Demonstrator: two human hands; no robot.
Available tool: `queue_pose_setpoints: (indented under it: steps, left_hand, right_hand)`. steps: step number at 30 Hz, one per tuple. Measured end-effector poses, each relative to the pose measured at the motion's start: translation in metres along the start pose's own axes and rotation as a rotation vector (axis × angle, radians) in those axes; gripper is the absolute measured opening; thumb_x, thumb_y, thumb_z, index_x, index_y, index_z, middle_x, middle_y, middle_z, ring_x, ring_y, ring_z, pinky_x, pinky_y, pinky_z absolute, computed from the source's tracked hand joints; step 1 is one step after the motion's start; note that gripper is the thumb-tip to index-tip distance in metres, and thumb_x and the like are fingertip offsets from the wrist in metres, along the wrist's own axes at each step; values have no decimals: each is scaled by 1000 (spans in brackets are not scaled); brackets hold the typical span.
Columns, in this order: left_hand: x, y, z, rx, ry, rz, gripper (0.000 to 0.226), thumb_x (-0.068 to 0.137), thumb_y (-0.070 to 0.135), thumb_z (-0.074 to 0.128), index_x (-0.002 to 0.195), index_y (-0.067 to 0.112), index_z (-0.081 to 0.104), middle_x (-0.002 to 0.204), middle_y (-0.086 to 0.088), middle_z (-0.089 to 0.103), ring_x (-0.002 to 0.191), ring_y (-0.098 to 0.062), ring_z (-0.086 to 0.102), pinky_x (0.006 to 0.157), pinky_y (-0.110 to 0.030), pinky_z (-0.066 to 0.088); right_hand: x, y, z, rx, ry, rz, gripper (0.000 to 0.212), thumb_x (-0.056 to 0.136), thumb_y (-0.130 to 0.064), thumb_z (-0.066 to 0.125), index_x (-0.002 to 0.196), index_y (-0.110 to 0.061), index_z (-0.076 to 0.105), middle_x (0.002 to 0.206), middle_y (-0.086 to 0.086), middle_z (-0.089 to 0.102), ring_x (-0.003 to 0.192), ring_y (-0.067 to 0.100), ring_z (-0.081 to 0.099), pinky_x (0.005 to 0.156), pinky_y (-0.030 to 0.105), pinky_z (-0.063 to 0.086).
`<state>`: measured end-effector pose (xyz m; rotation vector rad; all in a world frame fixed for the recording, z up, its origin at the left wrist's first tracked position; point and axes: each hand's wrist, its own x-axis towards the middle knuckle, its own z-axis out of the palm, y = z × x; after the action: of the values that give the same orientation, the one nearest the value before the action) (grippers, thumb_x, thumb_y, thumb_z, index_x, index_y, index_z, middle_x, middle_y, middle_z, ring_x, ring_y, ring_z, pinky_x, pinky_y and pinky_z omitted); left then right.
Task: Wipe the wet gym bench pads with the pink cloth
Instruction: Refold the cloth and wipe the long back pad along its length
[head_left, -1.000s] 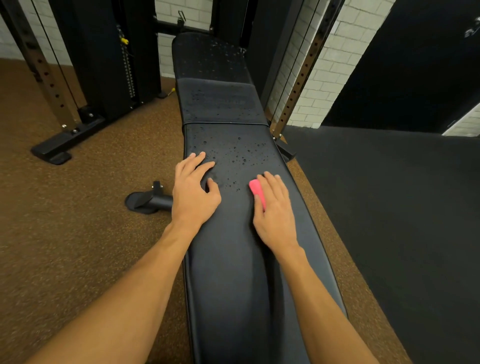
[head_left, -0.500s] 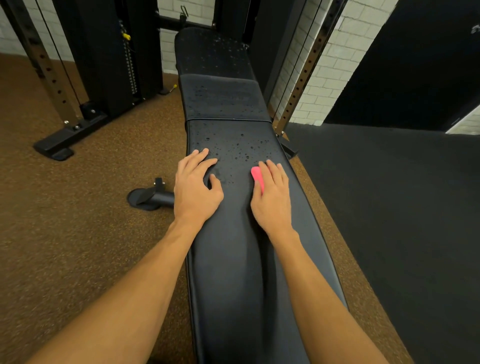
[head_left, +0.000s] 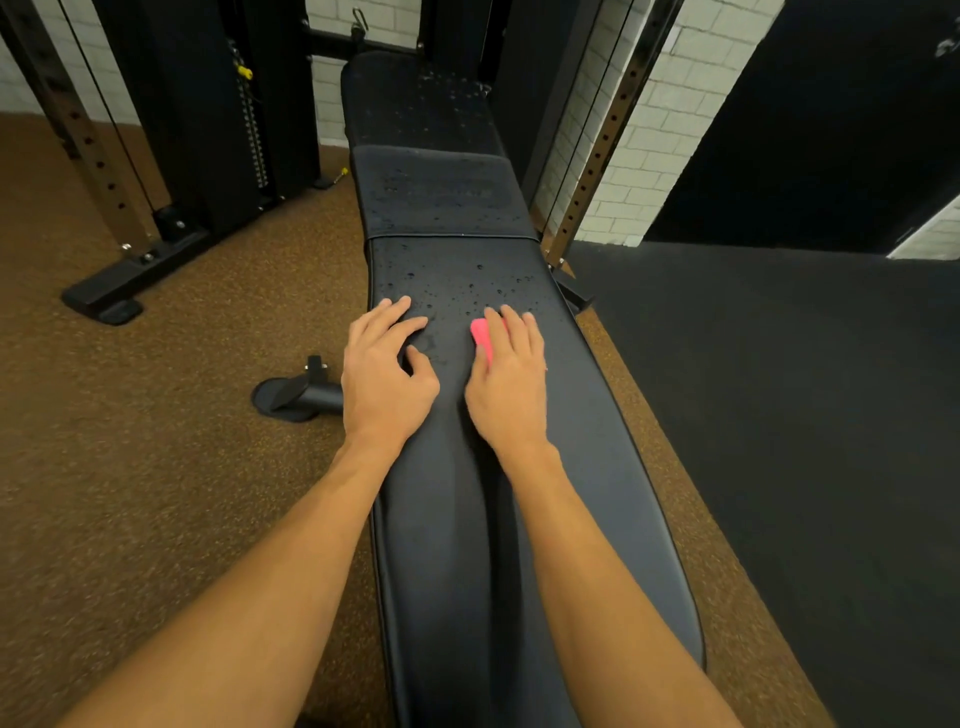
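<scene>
Both hands press flat on the black bench (head_left: 519, 545) — left hand (head_left: 387, 371) bare and spread, right hand (head_left: 511, 387) covering the pink cloth (head_left: 480, 335) — droplets (head_left: 457, 291) just ahead.

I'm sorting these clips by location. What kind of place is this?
Most likely a gym: a long padded bench dotted with water, a cable machine's weight stack behind it, and perforated rack uprights on rubber flooring.

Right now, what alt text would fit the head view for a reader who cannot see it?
A person's right hand presses a folded pink cloth flat on a long black padded gym bench, while the left hand rests beside it. Water droplets bead on the pads ahead of both hands.
</scene>
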<state>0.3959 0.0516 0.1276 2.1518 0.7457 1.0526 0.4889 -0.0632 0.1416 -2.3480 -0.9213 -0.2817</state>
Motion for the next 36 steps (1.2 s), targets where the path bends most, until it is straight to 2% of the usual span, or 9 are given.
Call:
queue_pose_setpoints:
  steps: [5,8,12,16,21,27,29,32,36]
  left_hand:
    - [-1,0,-1,21,20,14,38,91,8,58,124,13,77,146,2,63,145,-17,45,120,-44,40]
    - [0,0,0,-2,36,0,38,90,5,59,122,12,78,145,2,64,144,-16,46,121,-35,37]
    - [1,0,0,-10,28,-15,37,90,2,60,122,12,78,144,2,64,144,-14,45,119,-15,26]
    - [3,-3,-1,-20,36,-5,38,89,-2,60,120,10,78,141,-1,66,141,-17,48,116,-7,23]
    - [5,-3,-3,-84,61,-22,38,85,-4,56,113,8,79,135,-2,70,137,-19,52,116,-9,27]
    - [8,0,-24,-248,-92,-167,51,88,-13,53,123,17,76,140,5,67,144,-9,47,119,-12,28]
    - [4,4,-35,-256,-136,-186,51,91,-10,53,125,21,75,142,7,66,144,-6,48,115,-8,27]
    - [-6,10,-48,-250,-85,-168,41,96,-2,56,123,21,76,133,7,72,133,-9,59,116,-22,37]
    - [-17,16,-55,-185,-75,-157,31,100,9,60,123,22,76,128,8,72,126,-9,58,108,-17,39]
  right_hand:
    - [-20,6,-1,-17,-132,-317,47,114,-26,37,155,-10,53,165,8,45,162,28,26,133,45,22]
    - [-25,30,-15,-1,-103,-239,46,116,-30,40,157,-14,52,167,3,43,163,23,23,133,41,21]
    - [5,13,-8,15,-59,22,47,115,-25,44,159,-9,47,168,10,41,162,32,22,130,51,27]
    - [-7,-12,4,38,-119,-150,49,111,-18,48,158,-5,46,166,14,42,161,37,24,129,55,27]
    - [-26,-2,-22,211,-286,-122,77,108,-33,58,172,-19,17,180,-6,4,166,12,-7,134,33,-2]
    - [-48,-4,-42,293,-49,125,43,106,-18,61,149,-13,60,153,0,55,144,18,42,121,33,36]
    - [-51,-11,-38,280,-69,124,41,106,-13,62,147,-9,63,149,3,58,140,21,46,117,27,36]
    - [-49,-31,-32,284,-120,90,42,107,-11,61,149,-8,62,151,6,57,141,22,45,110,13,25]
    - [-48,-39,-27,374,-175,85,42,106,-11,64,148,-12,64,151,2,59,139,19,51,114,18,34]
